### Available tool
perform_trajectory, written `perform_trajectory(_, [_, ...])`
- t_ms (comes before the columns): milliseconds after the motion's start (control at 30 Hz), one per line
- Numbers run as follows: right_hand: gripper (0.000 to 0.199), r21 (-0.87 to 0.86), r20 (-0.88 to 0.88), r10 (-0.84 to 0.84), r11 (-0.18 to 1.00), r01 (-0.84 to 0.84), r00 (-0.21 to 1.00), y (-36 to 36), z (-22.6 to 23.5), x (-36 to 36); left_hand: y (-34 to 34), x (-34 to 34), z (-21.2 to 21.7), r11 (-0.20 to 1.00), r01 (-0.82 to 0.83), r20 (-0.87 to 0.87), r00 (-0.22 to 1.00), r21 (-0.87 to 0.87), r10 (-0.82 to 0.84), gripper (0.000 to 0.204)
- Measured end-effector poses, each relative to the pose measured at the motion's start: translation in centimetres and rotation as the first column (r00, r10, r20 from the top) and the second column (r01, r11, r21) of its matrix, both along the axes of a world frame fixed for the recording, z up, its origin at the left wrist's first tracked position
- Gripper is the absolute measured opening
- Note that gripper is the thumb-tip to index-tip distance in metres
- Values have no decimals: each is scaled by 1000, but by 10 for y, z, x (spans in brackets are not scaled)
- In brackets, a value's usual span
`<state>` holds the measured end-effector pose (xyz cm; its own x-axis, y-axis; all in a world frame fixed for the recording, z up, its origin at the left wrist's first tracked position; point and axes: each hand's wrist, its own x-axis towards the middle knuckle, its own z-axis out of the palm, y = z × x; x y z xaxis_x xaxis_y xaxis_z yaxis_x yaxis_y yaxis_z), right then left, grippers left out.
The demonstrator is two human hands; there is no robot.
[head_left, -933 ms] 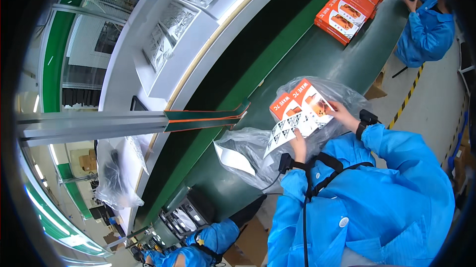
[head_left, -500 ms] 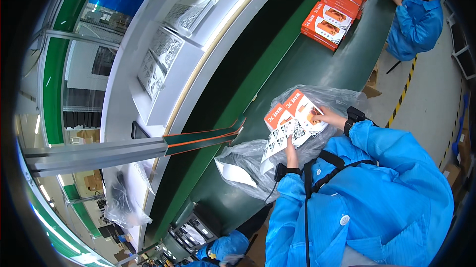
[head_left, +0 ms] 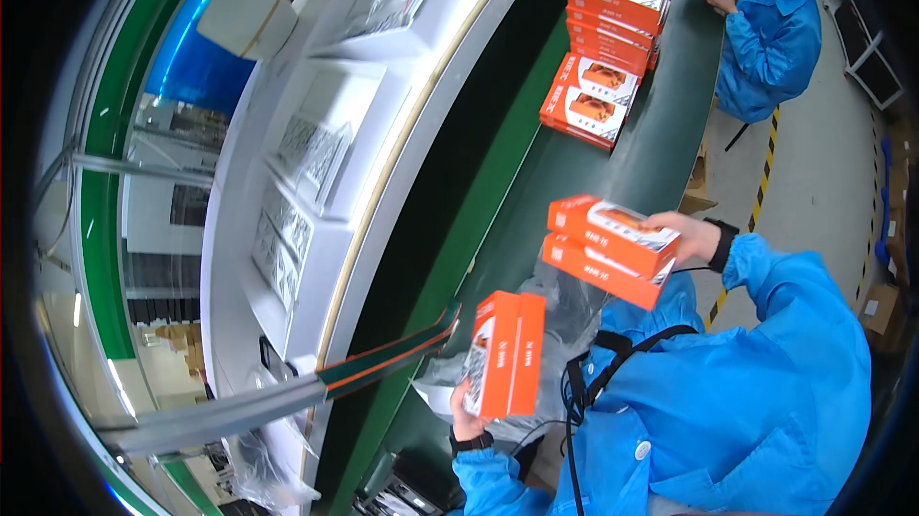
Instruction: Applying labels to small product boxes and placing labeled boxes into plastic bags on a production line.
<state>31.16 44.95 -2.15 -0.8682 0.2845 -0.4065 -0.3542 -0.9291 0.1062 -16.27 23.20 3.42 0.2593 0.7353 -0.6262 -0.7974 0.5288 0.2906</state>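
Observation:
My left hand (head_left: 466, 413) grips a pair of orange cardboard boxes (head_left: 512, 353) from their lower end, held side by side and tilted over the green work surface. To the right, my right hand (head_left: 687, 234) is closed round the end of another pair of orange and white boxes (head_left: 613, 246), lying one against the other. Both pairs are raised and apart from each other. Between and below them spreads a crumpled clear plastic bag (head_left: 565, 301), partly hidden by the boxes and my left hand. The fingertips beneath the boxes are hidden.
Stacks of similar orange boxes (head_left: 613, 33) stand farther up the green bench (head_left: 661, 157). A co-worker in blue (head_left: 771, 33) holds boxes beyond them. White shelving with bins (head_left: 330, 147) runs along the left, and a metal rail arm (head_left: 383, 363) juts toward my left hand.
Boxes that lay on the plastic bag under both hands are now lifted as two separate pairs. My left hand has moved left and nearer, my right hand slightly right. The view has shifted.

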Motion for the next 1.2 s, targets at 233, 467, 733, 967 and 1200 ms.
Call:
perform_trajectory(233, [43,461,242,-430,840,287,870,134,-9,73,196,185,13,971,2,-239,969,237,56,52])
perform_trajectory(467, [45,775,375,-510,631,41,774,257,-3,55,353,323,-133,889,-173,-322,889,423,326,38])
perform_trajectory(733, [45,785,217,-974,137,-605,62,252,-44,73,386,393,-157,936,-188,-190,949,296,251,38])
perform_trajectory(967, [34,883,212,-976,170,-438,48,149,-21,60,397,383,-124,957,31,-657,733,288,174,42])
perform_trajectory(1200, [36,682,369,-460,724,101,808,52,-41,17,262,291,-61,626,719,-769,572,302,-285,29])
